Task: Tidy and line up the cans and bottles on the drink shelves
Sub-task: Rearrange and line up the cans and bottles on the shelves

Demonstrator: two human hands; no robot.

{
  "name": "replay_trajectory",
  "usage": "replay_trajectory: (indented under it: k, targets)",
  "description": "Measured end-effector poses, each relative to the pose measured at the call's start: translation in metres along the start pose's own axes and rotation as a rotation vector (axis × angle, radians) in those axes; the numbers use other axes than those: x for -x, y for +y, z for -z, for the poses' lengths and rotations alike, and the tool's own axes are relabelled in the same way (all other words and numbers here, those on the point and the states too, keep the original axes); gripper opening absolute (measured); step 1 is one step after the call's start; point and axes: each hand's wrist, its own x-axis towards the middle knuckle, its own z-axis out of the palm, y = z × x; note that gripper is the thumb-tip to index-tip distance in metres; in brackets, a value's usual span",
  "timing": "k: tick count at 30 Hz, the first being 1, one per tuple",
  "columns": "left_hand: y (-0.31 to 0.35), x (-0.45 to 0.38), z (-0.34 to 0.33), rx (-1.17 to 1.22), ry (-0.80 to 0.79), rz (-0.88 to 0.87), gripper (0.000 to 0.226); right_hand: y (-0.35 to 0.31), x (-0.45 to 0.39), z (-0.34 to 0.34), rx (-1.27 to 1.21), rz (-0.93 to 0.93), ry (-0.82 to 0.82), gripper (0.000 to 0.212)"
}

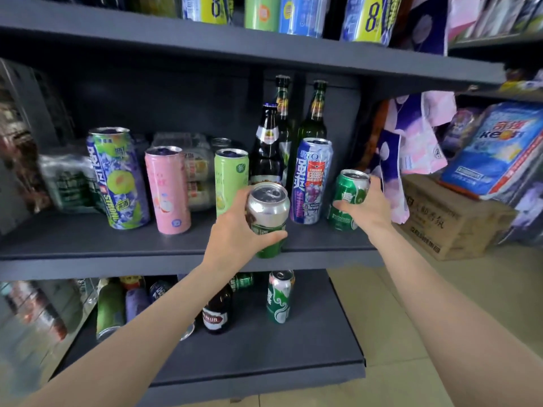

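The left hand (235, 230) grips a silver-topped green can (268, 218) above the middle shelf (117, 245) front edge. At its 3 o'clock, the right hand (368, 207) grips a second green can (348, 199), just beside a blue-purple can (311, 180).

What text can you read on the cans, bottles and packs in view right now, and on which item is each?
"RIO" and "STRONG": blue-and-purple can on the middle shelf.
"STRONG": tilted green-and-purple can at left.
"8": yellow-and-blue packs on the top shelf.
"keon": blue bag at right.
"PUB", partly hidden: dark bottle on the bottom shelf.
Too blurred or small: both green cans, in the left hand and right hand, the pink can, and the cardboard box.
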Motion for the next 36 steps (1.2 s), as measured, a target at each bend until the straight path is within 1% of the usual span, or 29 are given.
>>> replay_trajectory:
  k: [5, 6, 8, 10, 11, 12, 14, 16, 17, 19, 20, 22, 26, 29, 32, 36]
  targets:
    - [0.003, -0.017, -0.013, -0.092, -0.019, 0.011, 0.091, 0.002, -0.027, -0.017, -0.045, -0.043, -0.087, 0.081]
    - [0.002, -0.020, -0.015, -0.106, -0.022, 0.017, 0.092, 0.003, -0.028, -0.018, -0.064, -0.061, -0.078, 0.081]
    - [0.001, -0.026, -0.018, -0.112, -0.030, 0.030, 0.094, 0.003, -0.024, -0.018, -0.109, -0.058, 0.020, 0.074]
    - [0.000, -0.028, -0.019, -0.120, -0.043, 0.040, 0.095, -0.005, -0.012, -0.014, -0.177, 0.040, 0.121, 0.059]
    - [-0.001, -0.028, -0.019, -0.126, -0.053, 0.040, 0.095, -0.011, -0.007, -0.013, -0.196, 0.115, 0.128, 0.059]
    - [-0.002, -0.029, -0.018, -0.133, -0.069, 0.041, 0.095, -0.018, -0.002, -0.013, -0.186, 0.183, 0.113, 0.065]
    - [-0.004, -0.030, -0.016, -0.161, -0.128, 0.048, 0.099, -0.032, 0.003, -0.013, -0.081, 0.309, 0.109, 0.082]
    - [-0.006, -0.029, -0.012, -0.182, -0.179, 0.039, 0.103, -0.048, 0.000, -0.013, 0.090, 0.389, 0.160, 0.086]
    - [-0.006, -0.029, -0.010, -0.185, -0.194, 0.032, 0.104, -0.055, -0.004, -0.013, 0.158, 0.395, 0.151, 0.085]
    - [-0.007, -0.028, -0.008, -0.189, -0.209, 0.026, 0.105, -0.067, -0.010, -0.016, 0.232, 0.366, 0.054, 0.079]
    - [-0.006, -0.028, -0.007, -0.185, -0.208, 0.024, 0.105, -0.070, -0.012, -0.018, 0.253, 0.352, 0.006, 0.076]
    - [-0.007, -0.027, -0.007, -0.169, -0.197, 0.012, 0.105, -0.074, -0.014, -0.021, 0.233, 0.344, -0.029, 0.070]
    - [-0.006, -0.027, -0.009, -0.158, -0.180, 0.001, 0.104, -0.074, -0.004, -0.008, 0.054, 0.365, -0.011, 0.065]
    - [-0.005, -0.032, -0.019, -0.159, -0.188, 0.005, 0.106, -0.062, -0.004, 0.010, -0.038, 0.368, -0.030, 0.064]
    - [0.000, -0.041, -0.039, -0.158, -0.197, 0.019, 0.104, -0.047, -0.007, 0.031, -0.032, 0.329, -0.021, 0.058]
    - [0.009, -0.058, -0.070, -0.175, -0.177, 0.037, 0.108, -0.030, -0.010, 0.044, -0.005, 0.299, 0.044, 0.052]
